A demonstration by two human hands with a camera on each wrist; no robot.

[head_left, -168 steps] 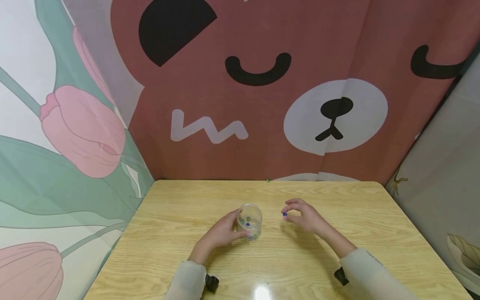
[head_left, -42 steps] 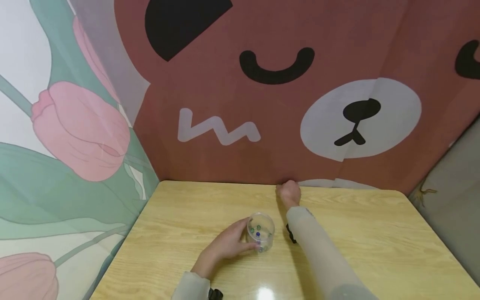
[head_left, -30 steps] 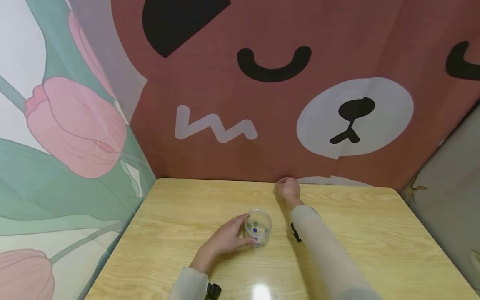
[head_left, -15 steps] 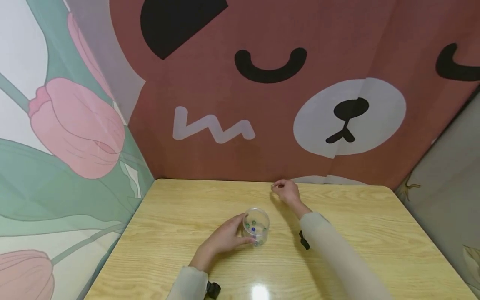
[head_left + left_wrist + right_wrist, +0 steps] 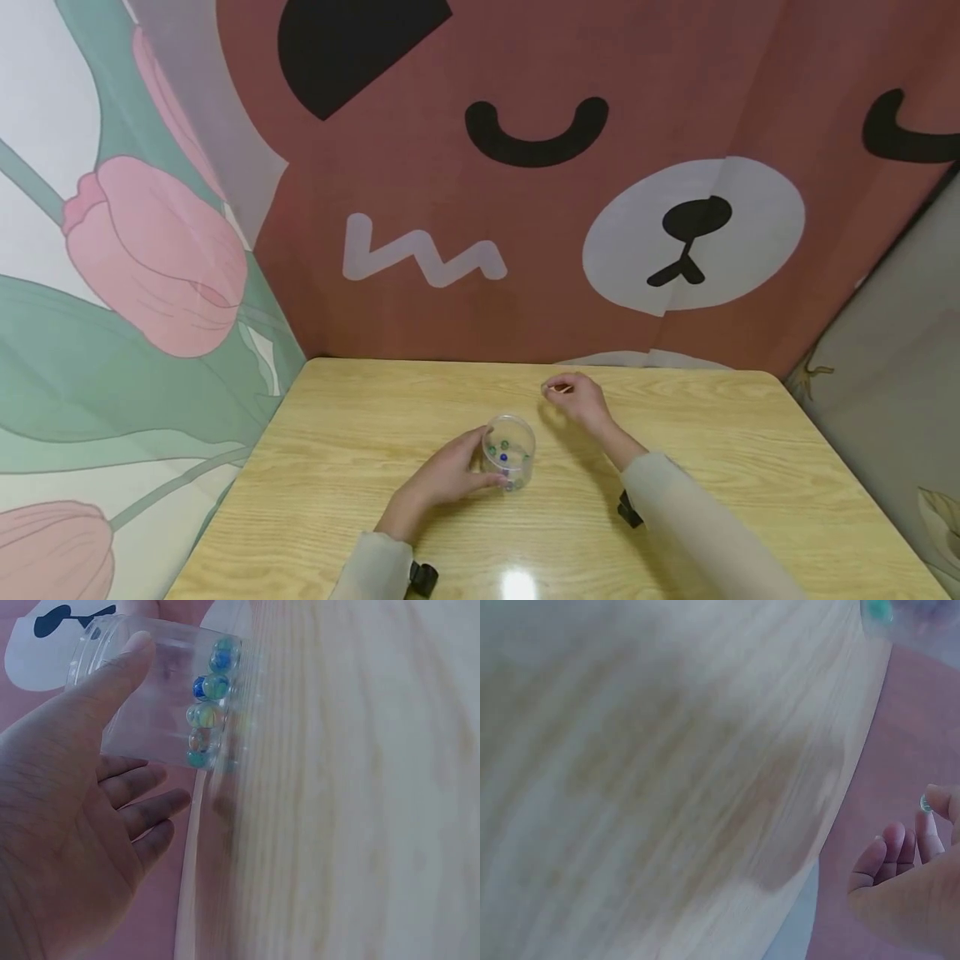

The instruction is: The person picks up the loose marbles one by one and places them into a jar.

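A clear plastic jar (image 5: 508,454) stands upright on the wooden table, several glass marbles (image 5: 212,686) at its bottom, mostly green and blue. My left hand (image 5: 448,473) holds the jar from its left side, thumb near the front and fingers towards the back. Behind and to the right of the jar, my right hand (image 5: 587,405) is raised over the table. Its thumb and index finger pinch a small greenish glass marble (image 5: 925,803), while the other fingers are loosely bent. Part of the jar also shows at the top corner of the right wrist view.
The light wooden table (image 5: 360,400) ends at a reddish-brown curtain (image 5: 420,325) with a bear's face on it. A flower-patterned curtain (image 5: 150,250) hangs on the left, and a greyish one (image 5: 885,333) on the right. Both wrists wear small black devices.
Earlier my right hand pinched a blue marble near the jar, then reached to the table's back edge, where a green marble lay. It has since drawn back towards me. My left hand keeps the jar.
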